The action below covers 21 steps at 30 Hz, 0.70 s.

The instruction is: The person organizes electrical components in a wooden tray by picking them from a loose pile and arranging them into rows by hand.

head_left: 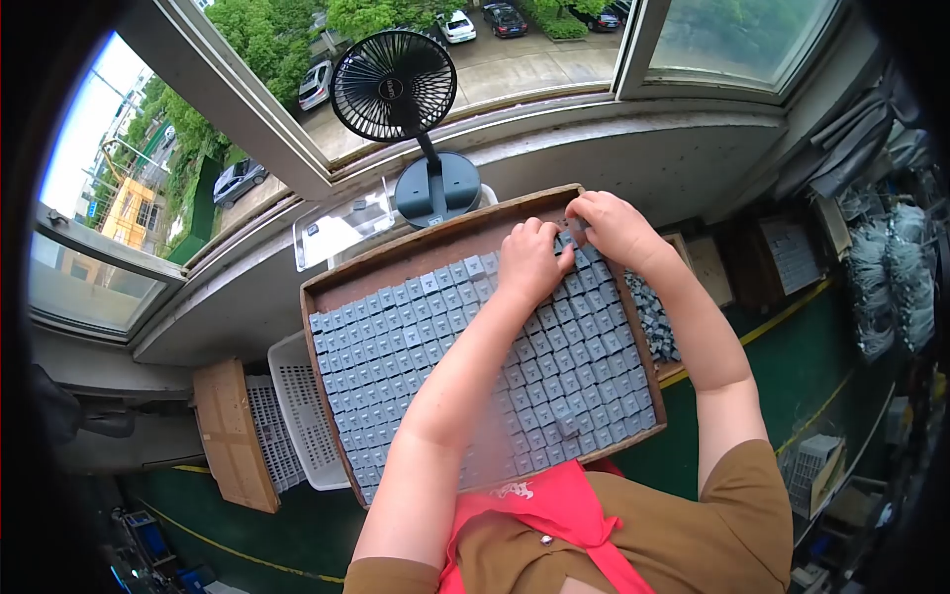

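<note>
A shallow wooden tray [416, 255] in front of me holds rows of small grey box-shaped parts [416, 356], many with dark marks on top. My left hand [529, 262] is over the upper rows, its fingers curled and closed near the tray's far right corner; what they grip is hidden. Beside it, my right hand [614, 230] reaches over that corner with thumb and fingers pinched together. A small grey part seems to be at its fingertips, partly covered by the fingers. Between the two hands a darker grey part [565, 240] shows.
Past the tray's far edge stands a black desk fan [435, 188] near the window sill, with a clear plastic lid [341, 230] beside it. A white perforated basket [297, 396] and a cardboard piece [236, 436] are at left. More loose grey parts [653, 322] lie at right.
</note>
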Motion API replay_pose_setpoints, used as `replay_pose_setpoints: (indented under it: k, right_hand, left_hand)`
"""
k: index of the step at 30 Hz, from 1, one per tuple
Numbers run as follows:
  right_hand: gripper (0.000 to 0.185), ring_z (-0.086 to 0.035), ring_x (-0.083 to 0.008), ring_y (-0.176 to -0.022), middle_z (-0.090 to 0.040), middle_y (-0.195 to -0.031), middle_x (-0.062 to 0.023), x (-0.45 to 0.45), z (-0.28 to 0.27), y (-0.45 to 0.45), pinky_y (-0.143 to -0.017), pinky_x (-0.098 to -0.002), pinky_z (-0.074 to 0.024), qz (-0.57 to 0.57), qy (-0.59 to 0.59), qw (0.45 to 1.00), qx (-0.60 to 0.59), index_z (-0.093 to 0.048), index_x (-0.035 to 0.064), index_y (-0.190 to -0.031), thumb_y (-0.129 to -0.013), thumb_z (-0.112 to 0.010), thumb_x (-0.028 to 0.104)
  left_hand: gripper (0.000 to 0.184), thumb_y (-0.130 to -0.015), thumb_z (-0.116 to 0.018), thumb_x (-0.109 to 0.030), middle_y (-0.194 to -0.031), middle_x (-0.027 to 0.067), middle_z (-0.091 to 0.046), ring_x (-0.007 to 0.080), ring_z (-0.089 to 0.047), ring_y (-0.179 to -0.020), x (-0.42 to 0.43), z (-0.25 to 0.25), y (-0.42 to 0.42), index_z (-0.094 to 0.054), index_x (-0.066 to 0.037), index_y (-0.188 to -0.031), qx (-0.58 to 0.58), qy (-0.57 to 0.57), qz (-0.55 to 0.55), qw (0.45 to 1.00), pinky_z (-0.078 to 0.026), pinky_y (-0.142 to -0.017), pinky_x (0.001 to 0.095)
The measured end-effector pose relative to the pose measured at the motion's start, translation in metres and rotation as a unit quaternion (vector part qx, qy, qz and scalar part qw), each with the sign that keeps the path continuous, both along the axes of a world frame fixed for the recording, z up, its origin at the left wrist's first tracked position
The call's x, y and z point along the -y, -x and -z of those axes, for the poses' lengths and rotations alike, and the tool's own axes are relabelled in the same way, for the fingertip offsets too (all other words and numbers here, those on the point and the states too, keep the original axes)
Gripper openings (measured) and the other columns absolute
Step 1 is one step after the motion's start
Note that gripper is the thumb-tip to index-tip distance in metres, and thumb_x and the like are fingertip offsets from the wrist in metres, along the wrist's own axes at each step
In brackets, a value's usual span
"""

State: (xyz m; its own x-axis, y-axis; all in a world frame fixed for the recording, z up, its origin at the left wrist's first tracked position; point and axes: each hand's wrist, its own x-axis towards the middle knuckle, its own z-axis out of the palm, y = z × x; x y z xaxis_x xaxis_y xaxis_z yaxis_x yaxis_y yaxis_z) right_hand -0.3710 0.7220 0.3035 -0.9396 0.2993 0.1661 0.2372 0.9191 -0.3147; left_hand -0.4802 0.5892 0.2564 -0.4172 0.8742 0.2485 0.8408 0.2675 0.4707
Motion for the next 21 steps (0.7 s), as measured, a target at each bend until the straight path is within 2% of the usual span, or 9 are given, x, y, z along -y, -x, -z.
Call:
replay_pose_setpoints:
  k: [4, 7, 9, 11, 13, 15, 16, 19, 21]
  right_hand:
    - [0.031, -0.058, -0.0285, -0.100, -0.062, -0.104, -0.0096, -0.001, 0.000, 0.004, -0.089, -0.0377, -0.0493, -0.017, -0.039, 0.995, 0.088, -0.062, 0.0094, -0.105, -0.075, -0.064, 0.001]
    - [0.034, -0.058, -0.0299, -0.099, -0.062, -0.104, -0.0110, 0.021, -0.024, -0.027, -0.088, -0.0397, -0.0485, -0.011, -0.004, 0.999, -0.032, -0.060, 0.0070, -0.108, -0.075, -0.068, 0.005]
    - [0.031, -0.059, -0.0308, -0.093, -0.060, -0.096, -0.0116, 0.055, -0.048, -0.054, -0.080, -0.0382, -0.0497, -0.102, 0.082, 0.991, 0.037, -0.059, 0.0060, -0.106, -0.078, -0.071, 0.015]
    - [0.038, -0.060, -0.0324, -0.091, -0.054, -0.103, -0.0125, 0.093, -0.052, -0.078, -0.076, -0.0396, -0.0506, -0.242, 0.193, 0.938, 0.155, -0.056, 0.0073, -0.111, -0.081, -0.071, 0.026]
    - [0.048, -0.059, -0.0352, -0.092, -0.049, -0.108, -0.0147, 0.124, -0.042, -0.099, -0.075, -0.0419, -0.0507, -0.333, 0.230, 0.898, 0.174, -0.052, 0.0062, -0.115, -0.080, -0.072, 0.032]
    - [0.032, -0.060, -0.0341, -0.084, -0.048, -0.099, -0.0162, 0.152, -0.039, -0.104, -0.067, -0.0425, -0.0520, -0.303, 0.207, 0.898, 0.242, -0.052, 0.0041, -0.101, -0.080, -0.068, 0.023]
    - [0.032, -0.060, -0.0341, -0.084, -0.048, -0.099, -0.0162, 0.160, -0.032, -0.110, -0.067, -0.0425, -0.0520, -0.279, 0.216, 0.905, 0.236, -0.052, 0.0041, -0.101, -0.080, -0.068, 0.023]
    - [0.012, -0.060, -0.0318, -0.083, -0.047, -0.091, -0.0144, 0.169, -0.009, -0.114, -0.065, -0.0405, -0.0528, -0.281, 0.156, 0.936, 0.144, -0.050, 0.0029, -0.085, -0.084, -0.055, 0.013]
    - [0.012, -0.059, -0.0316, -0.084, -0.048, -0.092, -0.0139, 0.161, -0.008, -0.121, -0.066, -0.0402, -0.0528, -0.265, 0.184, 0.943, 0.080, -0.051, 0.0035, -0.086, -0.084, -0.057, 0.013]
  left_hand:
    - [0.033, -0.080, -0.066, -0.033, -0.098, 0.0113, -0.060, 0.0300, -0.058, -0.097, 0.001, -0.003, -0.002, -0.066, -0.007, -0.100, 0.003, -0.007, 0.000, 1.000, -0.048, -0.085, 0.0419]
    - [0.032, -0.080, -0.065, -0.032, -0.097, 0.0110, -0.060, 0.0298, -0.058, -0.097, 0.000, -0.001, -0.002, -0.066, -0.008, -0.100, 0.012, -0.012, -0.002, 1.000, -0.048, -0.085, 0.0419]
    - [0.031, -0.080, -0.065, -0.032, -0.097, 0.0109, -0.060, 0.0297, -0.058, -0.097, -0.001, -0.001, -0.002, -0.066, -0.008, -0.099, 0.008, -0.015, -0.006, 1.000, -0.048, -0.085, 0.0418]
    - [0.031, -0.080, -0.065, -0.032, -0.097, 0.0107, -0.060, 0.0296, -0.058, -0.096, -0.001, 0.000, -0.005, -0.066, -0.008, -0.099, 0.002, -0.016, 0.002, 1.000, -0.048, -0.085, 0.0417]
    - [0.029, -0.081, -0.064, -0.032, -0.096, 0.0106, -0.060, 0.0296, -0.058, -0.095, -0.001, -0.001, -0.004, -0.066, -0.009, -0.098, -0.011, -0.025, -0.001, 1.000, -0.048, -0.085, 0.0415]
    - [0.027, -0.080, -0.065, -0.029, -0.094, 0.0092, -0.060, 0.0285, -0.058, -0.093, -0.002, 0.004, -0.002, -0.066, -0.009, -0.097, -0.029, -0.050, 0.010, 0.998, -0.048, -0.081, 0.0397]
    - [0.027, -0.080, -0.065, -0.029, -0.096, 0.0089, -0.060, 0.0287, -0.058, -0.094, -0.002, 0.006, -0.002, -0.066, -0.009, -0.098, -0.028, -0.038, 0.003, 0.999, -0.048, -0.082, 0.0401]
    - [0.030, -0.083, -0.063, -0.029, -0.099, 0.0110, -0.061, 0.0297, -0.058, -0.097, 0.002, 0.001, 0.002, -0.065, -0.006, -0.102, -0.028, -0.020, 0.013, 0.999, -0.048, -0.085, 0.0392]
    - [0.030, -0.084, -0.062, -0.029, -0.099, 0.0114, -0.061, 0.0300, -0.058, -0.097, 0.001, 0.000, 0.002, -0.064, -0.006, -0.103, -0.033, -0.013, 0.011, 0.999, -0.047, -0.086, 0.0390]
